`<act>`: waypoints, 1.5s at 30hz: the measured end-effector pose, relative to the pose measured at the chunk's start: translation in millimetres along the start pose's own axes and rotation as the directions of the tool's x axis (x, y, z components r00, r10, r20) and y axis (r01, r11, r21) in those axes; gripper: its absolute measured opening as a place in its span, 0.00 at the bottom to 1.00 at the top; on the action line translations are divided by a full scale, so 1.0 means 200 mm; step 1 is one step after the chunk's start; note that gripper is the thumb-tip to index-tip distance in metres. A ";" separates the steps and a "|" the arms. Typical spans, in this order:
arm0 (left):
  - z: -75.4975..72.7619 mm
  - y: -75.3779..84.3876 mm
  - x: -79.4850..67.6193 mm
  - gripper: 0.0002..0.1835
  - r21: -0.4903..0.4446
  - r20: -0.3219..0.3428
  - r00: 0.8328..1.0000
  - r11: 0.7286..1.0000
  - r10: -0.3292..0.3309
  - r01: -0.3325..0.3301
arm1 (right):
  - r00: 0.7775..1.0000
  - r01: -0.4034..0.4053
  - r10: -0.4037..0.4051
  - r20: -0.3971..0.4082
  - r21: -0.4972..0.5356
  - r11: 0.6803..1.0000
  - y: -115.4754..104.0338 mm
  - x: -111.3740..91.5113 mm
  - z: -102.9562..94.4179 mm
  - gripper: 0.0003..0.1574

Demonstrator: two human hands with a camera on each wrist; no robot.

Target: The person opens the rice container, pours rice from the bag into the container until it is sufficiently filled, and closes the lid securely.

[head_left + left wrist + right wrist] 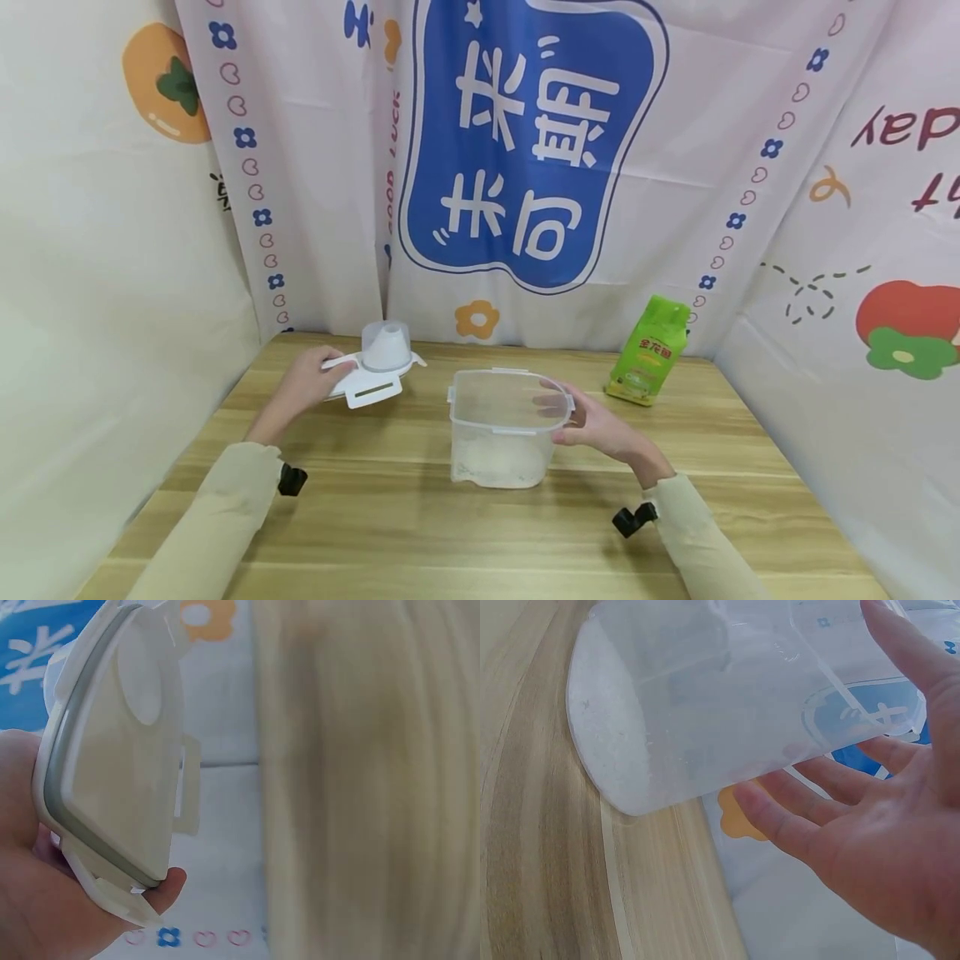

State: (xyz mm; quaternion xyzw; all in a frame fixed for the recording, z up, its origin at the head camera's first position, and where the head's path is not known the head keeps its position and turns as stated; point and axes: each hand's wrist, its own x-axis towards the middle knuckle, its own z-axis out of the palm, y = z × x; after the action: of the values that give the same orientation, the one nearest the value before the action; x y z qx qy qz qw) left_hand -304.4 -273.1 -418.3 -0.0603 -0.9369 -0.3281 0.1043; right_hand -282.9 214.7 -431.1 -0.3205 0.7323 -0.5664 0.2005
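Note:
My left hand point(311, 377) pinches the edge of a white lid point(375, 385), which is held raised over the left part of the table. On the lid sits a clear cup point(386, 346) with a white cone-shaped part inside. In the left wrist view, the lid's underside point(120, 780) shows a grey seal round its rim. A clear plastic container point(498, 446) stands uncovered near the middle, with white, grain-like contents point(607, 712) at the bottom. Around its right side my right hand point(592, 421) spreads loosely, fingers behind and thumb in front, the palm apart from the wall.
A green packet point(648, 354) stands at the back right of the wooden table point(450, 542). Printed cloth point(330, 167) hangs behind the table and along both sides. Black wrist mounts point(291, 480) are worn at both sleeves.

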 end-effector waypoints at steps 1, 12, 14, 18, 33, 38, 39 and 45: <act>0.01 -0.02 0.00 0.21 -0.001 -0.003 1.000 1.000 -0.002 0.002 | 1.000 0.002 -0.002 0.001 0.000 1.000 0.00 0.00 0.00 0.53; 0.06 -0.16 -0.02 0.21 0.011 -0.017 0.999 0.999 -0.034 0.034 | 1.000 0.010 -0.010 0.007 -0.007 1.000 0.02 0.00 -0.01 0.51; 0.06 -0.19 -0.02 0.21 0.035 -0.026 1.000 0.999 -0.017 0.017 | 1.000 0.011 -0.011 0.006 -0.012 1.000 0.01 0.00 -0.01 0.50; 0.10 -0.26 -0.03 0.19 0.072 -0.040 0.999 0.997 0.011 -0.008 | 1.000 0.007 -0.007 0.005 -0.018 1.000 0.01 0.00 -0.01 0.49; 0.12 -0.33 -0.05 0.20 0.124 0.023 1.000 0.992 -0.017 0.014 | 1.000 -0.017 0.017 0.001 -0.033 0.999 0.00 -0.01 -0.02 0.50; 0.10 -0.31 -0.04 0.21 0.131 0.064 0.998 0.991 -0.021 0.012 | 1.000 -0.014 0.014 0.006 -0.051 0.999 0.00 -0.01 -0.03 0.49; 0.10 -0.31 -0.04 0.21 0.134 0.071 0.997 0.991 -0.017 0.007 | 1.000 -0.015 0.016 0.007 -0.053 0.998 0.00 -0.01 -0.03 0.48; 0.09 -0.28 -0.03 0.23 0.180 0.092 0.995 0.984 -0.030 0.013 | 0.999 -0.046 0.045 -0.018 -0.076 0.996 0.01 -0.03 -0.05 0.47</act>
State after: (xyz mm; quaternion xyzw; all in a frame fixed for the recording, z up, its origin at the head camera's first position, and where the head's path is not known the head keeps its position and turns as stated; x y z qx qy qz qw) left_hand -312.1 -305.4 -466.4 -0.0560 -0.9672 -0.2402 0.0613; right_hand -285.8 225.6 -429.9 -0.3063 0.7624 -0.5357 0.1949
